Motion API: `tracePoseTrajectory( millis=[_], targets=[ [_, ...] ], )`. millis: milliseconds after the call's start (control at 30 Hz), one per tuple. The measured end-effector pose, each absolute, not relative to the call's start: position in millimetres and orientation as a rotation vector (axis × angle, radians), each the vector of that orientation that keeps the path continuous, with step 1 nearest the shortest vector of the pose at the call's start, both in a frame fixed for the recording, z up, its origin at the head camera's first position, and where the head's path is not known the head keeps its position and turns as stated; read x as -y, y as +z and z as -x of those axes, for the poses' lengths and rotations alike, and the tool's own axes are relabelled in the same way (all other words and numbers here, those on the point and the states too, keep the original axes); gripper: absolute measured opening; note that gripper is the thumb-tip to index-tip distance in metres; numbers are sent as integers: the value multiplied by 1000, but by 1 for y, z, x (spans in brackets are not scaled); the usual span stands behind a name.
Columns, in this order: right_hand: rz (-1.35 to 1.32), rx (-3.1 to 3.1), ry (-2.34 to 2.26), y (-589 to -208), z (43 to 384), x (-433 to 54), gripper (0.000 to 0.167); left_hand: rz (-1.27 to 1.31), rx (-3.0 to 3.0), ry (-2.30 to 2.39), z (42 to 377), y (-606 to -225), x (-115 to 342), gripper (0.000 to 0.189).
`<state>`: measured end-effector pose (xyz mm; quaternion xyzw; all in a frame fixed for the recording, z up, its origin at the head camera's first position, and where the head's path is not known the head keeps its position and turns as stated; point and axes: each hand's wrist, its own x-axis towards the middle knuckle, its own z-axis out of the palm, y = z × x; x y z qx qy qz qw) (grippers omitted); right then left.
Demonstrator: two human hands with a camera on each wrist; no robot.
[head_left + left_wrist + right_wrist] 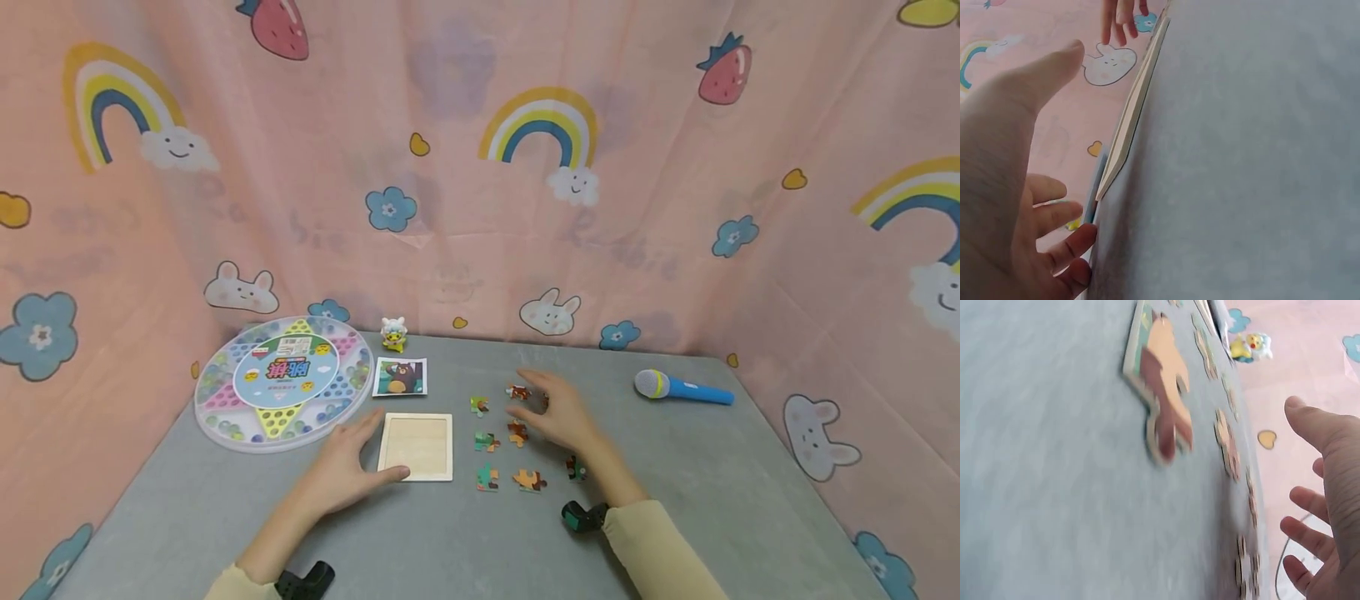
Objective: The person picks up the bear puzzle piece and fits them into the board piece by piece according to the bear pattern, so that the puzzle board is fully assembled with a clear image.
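A pale wooden puzzle tray (416,447) with a raised rim lies in the middle of the table. Beside its left edge is my left hand (339,468), thumb and fingers spread and holding nothing; the thumb appears over the tray's lower left corner in the head view, but hangs apart from it in the left wrist view. Several loose jigsaw pieces lie right of the tray, including an orange-brown piece (529,481) and a green one (487,477). Over the upper right pieces hovers my right hand (561,410), fingers apart and grasping nothing; it partly hides a piece.
Behind the tray lies a small bear picture card (401,377), with a toy figurine (393,333) beyond it. A round Chinese checkers board (285,383) occupies the back left. At right lies a blue toy microphone (686,389). A pink curtain (465,250) closes off the back.
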<state>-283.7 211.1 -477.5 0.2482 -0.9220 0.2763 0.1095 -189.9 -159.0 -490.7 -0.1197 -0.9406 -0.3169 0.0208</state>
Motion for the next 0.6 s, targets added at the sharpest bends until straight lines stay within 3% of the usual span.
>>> tracePoseTrajectory(
  millis=[600],
  targets=[
    [-805,2800,860,-479,294,-171,59,345,2992,-969,192,-491,157,121]
  ],
)
